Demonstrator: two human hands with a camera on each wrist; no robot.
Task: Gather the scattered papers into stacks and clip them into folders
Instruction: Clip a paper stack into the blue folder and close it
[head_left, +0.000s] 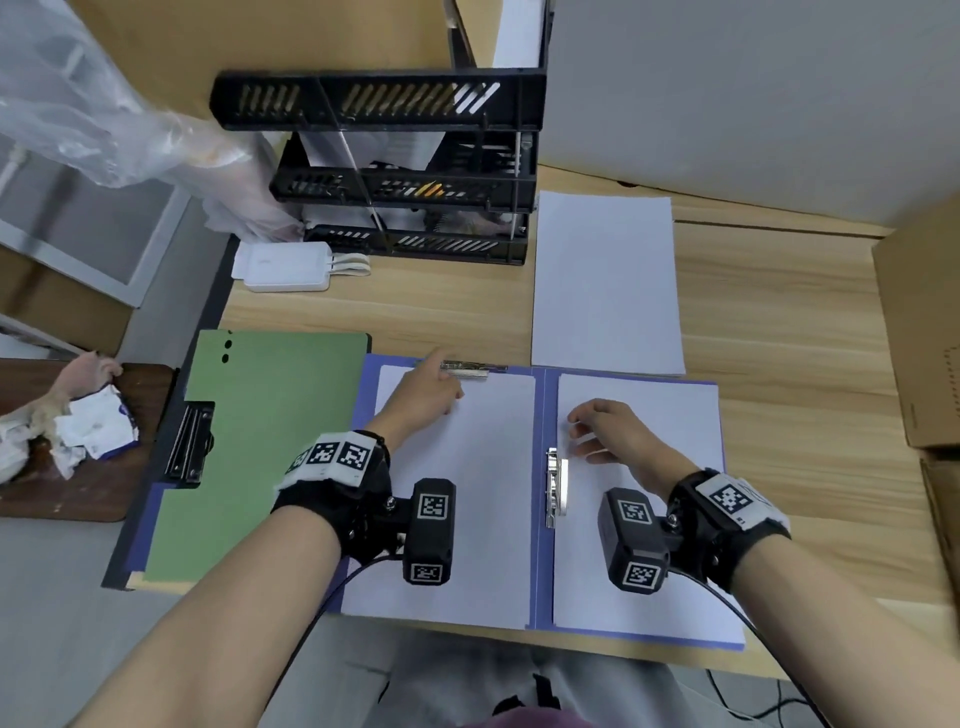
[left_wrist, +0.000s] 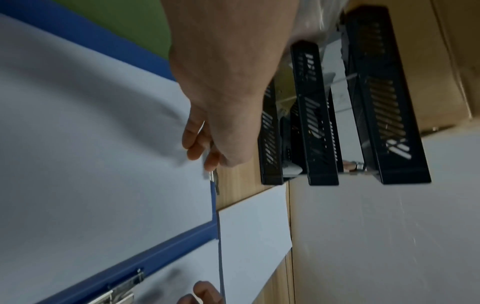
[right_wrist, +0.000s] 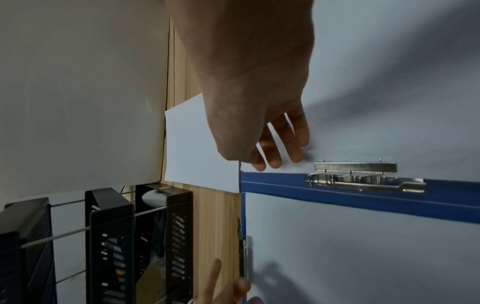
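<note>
a: head view: blue folder (head_left: 544, 441) lies open on the desk (head_left: 779, 312). left hand (head_left: 415, 402) reaches its top clip (head_left: 470, 368), which runs crosswise.

b: left wrist view: fingers (left_wrist: 193, 142) curl, pinching that clip (partly hidden).

a: right wrist view: right hand (right_wrist: 259, 102), fingers (right_wrist: 298, 142) loosely spread, hovers near the spine clip (right_wrist: 363, 178), holding nothing.

counter (head_left: 779, 322): pale wood grain, matt
blue folder (head_left: 544, 467): smooth plastic-looking cover
clips (head_left: 555, 486): shiny metal
papers (head_left: 605, 280): plain matt white
tray rack (head_left: 395, 104): black slotted plastic
</note>
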